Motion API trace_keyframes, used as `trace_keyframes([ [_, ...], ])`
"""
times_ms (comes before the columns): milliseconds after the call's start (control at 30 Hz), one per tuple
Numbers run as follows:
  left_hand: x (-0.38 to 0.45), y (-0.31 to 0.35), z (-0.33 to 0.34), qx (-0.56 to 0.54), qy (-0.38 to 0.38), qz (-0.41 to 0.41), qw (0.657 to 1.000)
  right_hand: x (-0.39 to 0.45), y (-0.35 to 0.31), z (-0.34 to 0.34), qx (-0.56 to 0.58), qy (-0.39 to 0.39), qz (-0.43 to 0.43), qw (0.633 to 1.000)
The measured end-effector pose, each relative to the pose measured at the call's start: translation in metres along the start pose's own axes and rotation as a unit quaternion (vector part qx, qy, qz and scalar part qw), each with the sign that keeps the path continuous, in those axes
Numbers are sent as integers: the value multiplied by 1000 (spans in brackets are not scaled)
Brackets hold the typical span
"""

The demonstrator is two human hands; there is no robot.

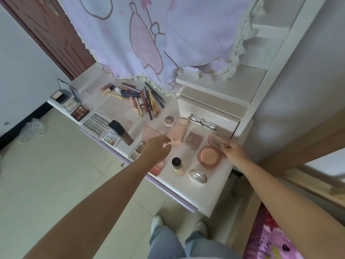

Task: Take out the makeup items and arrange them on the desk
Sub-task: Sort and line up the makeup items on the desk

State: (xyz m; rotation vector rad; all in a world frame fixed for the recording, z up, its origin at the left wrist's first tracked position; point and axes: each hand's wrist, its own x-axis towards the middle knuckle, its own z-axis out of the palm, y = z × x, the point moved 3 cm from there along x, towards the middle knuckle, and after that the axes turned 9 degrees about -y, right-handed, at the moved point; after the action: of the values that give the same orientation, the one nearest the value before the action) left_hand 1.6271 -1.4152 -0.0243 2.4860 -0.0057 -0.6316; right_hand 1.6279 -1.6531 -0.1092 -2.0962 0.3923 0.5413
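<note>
Now steadying pink compact (210, 156) by its raised lid, right hand (233, 152) pinching. Left hand (156, 148) relaxed, hovering beside. Best eased flat onto bench (205, 191) gently.

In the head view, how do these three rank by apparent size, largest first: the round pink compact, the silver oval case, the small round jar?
1. round pink compact, open, lid raised
2. silver oval case
3. small round jar

The jar lies farther from the camera, so its real size may be nearer to the case's.
</note>
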Motion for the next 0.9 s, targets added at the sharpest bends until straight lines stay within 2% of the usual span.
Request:
trace_keyframes([
  [100, 1, 1, 0, -18, -19, 9, 1000, 4, 2, 0, -5, -1, -9, 1000],
  [267, 2, -2, -1, 27, -35, 23, 999, 8, 4, -7, 2, 8, 4, 1000],
  [367, 6, -4, -6, 60, -35, 34, 997, -1, -5, -12, -89, 31, -21, 995],
  [400, 8, -4, -8, 80, -36, 40, 995, -5, -9, -13, -156, 50, -47, 985],
  [467, 16, -3, -11, 131, -38, 54, 989, -16, -21, -13, -291, 114, -117, 943],
  [567, 30, -5, -14, 208, -47, 80, 974, -19, -46, -3, -349, 150, -237, 894],
  [633, 39, -5, -15, 264, -62, 111, 956, -9, -67, 10, -364, 60, -257, 893],
  [700, 49, -7, -18, 299, -77, 132, 942, 11, -77, 30, -403, -71, -199, 890],
  [733, 54, -9, -20, 305, -85, 136, 939, 20, -80, 40, -423, -105, -173, 883],
  [833, 70, -16, -34, 294, -100, 144, 940, 42, -80, 64, -459, -106, -123, 874],
  [900, 81, -23, -45, 282, -111, 155, 940, 51, -79, 71, -448, -92, -94, 885],
])
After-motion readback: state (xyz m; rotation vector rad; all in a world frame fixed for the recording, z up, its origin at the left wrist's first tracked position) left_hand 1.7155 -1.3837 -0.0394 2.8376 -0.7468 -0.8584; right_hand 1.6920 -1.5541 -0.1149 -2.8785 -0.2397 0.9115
